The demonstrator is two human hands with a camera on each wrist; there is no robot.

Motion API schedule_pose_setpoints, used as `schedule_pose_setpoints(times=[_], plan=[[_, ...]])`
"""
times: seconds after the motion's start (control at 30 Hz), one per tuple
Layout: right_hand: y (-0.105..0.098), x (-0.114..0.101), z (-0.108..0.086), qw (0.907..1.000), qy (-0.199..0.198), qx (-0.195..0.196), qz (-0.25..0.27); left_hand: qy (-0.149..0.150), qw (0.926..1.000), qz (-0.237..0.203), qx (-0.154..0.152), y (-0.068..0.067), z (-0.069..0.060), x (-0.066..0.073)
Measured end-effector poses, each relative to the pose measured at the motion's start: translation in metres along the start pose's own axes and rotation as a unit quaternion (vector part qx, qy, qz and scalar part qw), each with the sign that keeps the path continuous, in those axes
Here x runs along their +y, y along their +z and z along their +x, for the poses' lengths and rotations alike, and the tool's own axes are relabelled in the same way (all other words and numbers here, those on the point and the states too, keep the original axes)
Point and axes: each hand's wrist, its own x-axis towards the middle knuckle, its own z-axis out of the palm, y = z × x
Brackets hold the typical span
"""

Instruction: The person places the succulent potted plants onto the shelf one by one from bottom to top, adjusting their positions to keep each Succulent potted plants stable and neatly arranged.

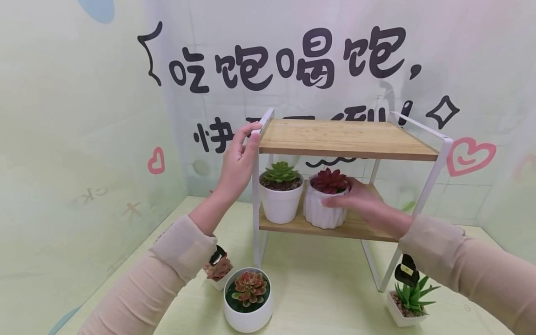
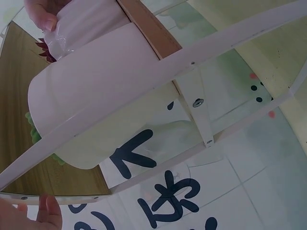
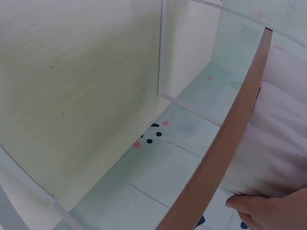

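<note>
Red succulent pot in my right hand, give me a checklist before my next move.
1. Right hand gripping the red succulent pot: ok, thumb across its front.
2. Left hand on the white frame: ok, at its upper left corner.
3. Green succulent pot upright on the lower shelf: ok.
4. Red succulent pot upright: ok.
5. Its base fully seated on the shelf: cannot tell.

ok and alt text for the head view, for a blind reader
A right hand holds a ribbed white pot with a red succulent at the lower board of a two-tier shelf, beside a green succulent in a smooth pot. The left hand grips the shelf's upper corner; three more potted plants stand below.
</note>
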Motion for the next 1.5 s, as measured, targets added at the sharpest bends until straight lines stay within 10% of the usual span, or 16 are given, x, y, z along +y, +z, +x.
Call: schedule_pose_setpoints(times=[1.5], plan=[[-0.004, -0.008, -0.019, 0.9997, 0.012, -0.020, 0.011, -0.006, 1.0000, 0.004, 0.003, 0.000, 0.000, 0.001]])
